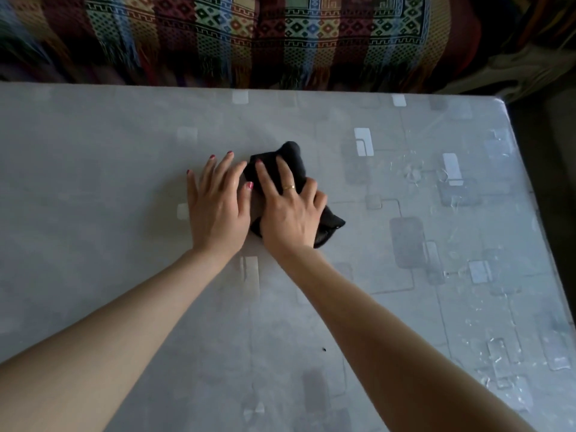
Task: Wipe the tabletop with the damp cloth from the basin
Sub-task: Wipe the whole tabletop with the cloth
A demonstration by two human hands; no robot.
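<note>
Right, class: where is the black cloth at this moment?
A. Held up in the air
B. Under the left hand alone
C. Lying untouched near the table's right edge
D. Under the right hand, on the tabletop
D: the right hand presses the black cloth flat on the tabletop, while the left hand lies beside it.

We saw a dim, greyish scene. Light came from the right, giving glare on the tabletop (452,169) there. The patterned blanket (249,35) at the far edge was smeared with blur, and the far table edge bowed with wide-angle distortion.
</note>
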